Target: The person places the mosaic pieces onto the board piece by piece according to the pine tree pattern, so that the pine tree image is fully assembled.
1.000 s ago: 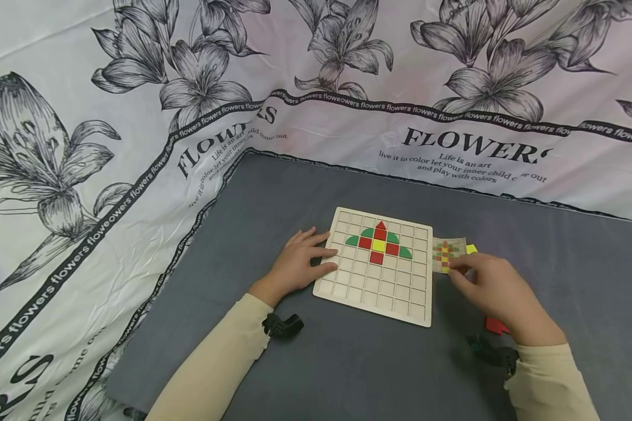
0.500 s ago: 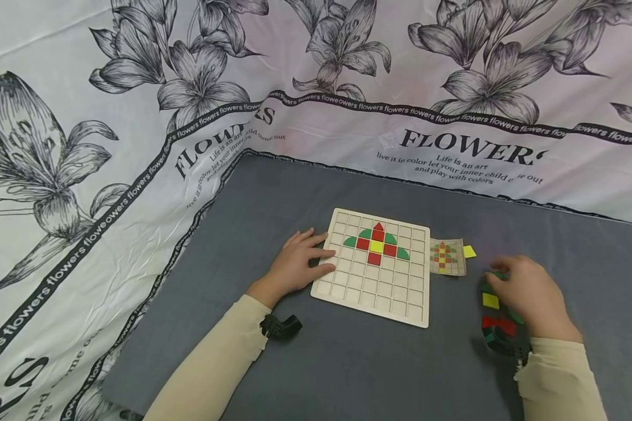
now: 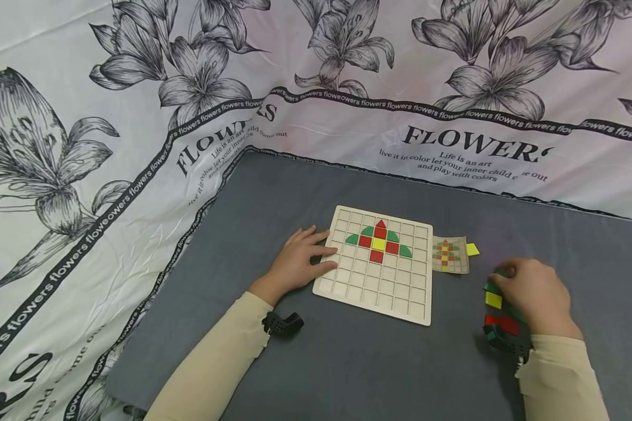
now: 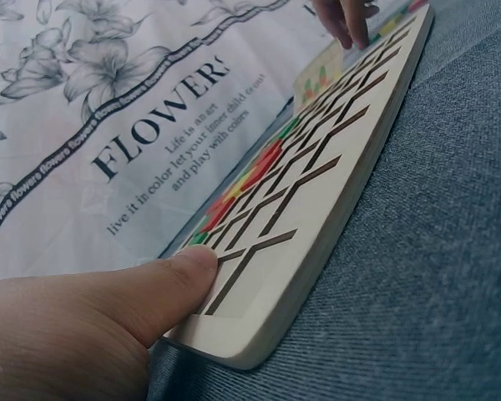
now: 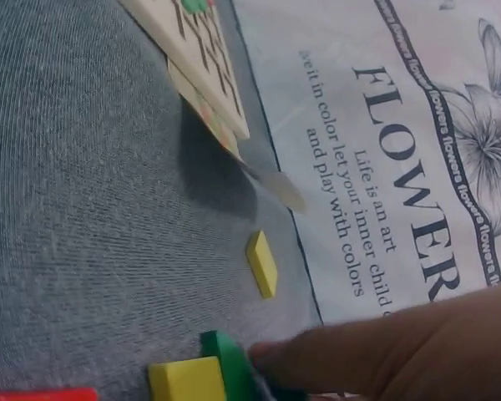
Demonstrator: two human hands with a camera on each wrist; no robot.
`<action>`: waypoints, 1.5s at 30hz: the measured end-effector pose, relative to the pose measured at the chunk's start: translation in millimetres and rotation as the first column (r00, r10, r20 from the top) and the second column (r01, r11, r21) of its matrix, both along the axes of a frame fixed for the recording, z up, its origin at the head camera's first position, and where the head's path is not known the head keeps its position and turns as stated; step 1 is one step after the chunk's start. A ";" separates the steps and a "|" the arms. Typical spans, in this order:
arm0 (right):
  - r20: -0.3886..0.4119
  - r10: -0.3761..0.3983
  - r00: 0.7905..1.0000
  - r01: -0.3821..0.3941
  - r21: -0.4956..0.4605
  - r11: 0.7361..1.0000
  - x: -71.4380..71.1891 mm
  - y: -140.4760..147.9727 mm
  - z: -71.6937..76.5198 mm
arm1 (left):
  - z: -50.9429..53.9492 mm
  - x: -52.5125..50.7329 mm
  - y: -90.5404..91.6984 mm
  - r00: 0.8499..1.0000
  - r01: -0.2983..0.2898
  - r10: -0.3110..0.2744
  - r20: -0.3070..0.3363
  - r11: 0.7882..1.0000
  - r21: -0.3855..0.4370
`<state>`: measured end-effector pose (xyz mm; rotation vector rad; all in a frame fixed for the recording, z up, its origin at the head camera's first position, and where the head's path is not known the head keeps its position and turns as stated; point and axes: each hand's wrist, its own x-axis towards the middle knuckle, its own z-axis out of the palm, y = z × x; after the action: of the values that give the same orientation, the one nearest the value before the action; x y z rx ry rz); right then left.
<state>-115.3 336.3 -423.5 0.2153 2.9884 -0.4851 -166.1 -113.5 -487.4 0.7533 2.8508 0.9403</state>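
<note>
My left hand (image 3: 295, 263) rests at the left edge of a pale wooden grid board (image 3: 368, 292), fingers spread, thumb (image 4: 192, 263) on its surface. Red, green and yellow pieces form a symmetric pattern around a yellow square (image 3: 379, 244) in the board's upper part. At the right, my right hand (image 3: 537, 292) has its thumb and finger at a green block (image 3: 499, 283), which it appears to pinch. In the right wrist view, a fingertip touches this green block (image 5: 230, 363), beside a yellow block (image 5: 188, 380). The other fingertips are hidden.
A small pattern card (image 3: 450, 255) lies against the board's right edge. Beyond it lies a yellow piece (image 3: 472, 249). Red pieces (image 3: 502, 323) lie below my right hand, partly covered by the wrist camera. A flower-printed cloth (image 3: 342, 134) rises behind the grey table (image 3: 295, 187).
My right hand has left the card's lower corner and moved right to the green blocks, uncovering the card and yellow piece. Over the last half second it has barely moved. My left hand stays put.
</note>
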 end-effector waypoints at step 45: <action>-0.236 0.312 0.920 -0.338 -0.079 0.938 -20.2 -158.4 -24.8 | -1.6 0.3 1.2 0.997 -0.005 0.002 -0.071 0.999 -0.035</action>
<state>-135.4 177.9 -448.3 -0.3666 3.0985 -0.6808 -165.7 -112.2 -489.0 0.7942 2.9216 0.8791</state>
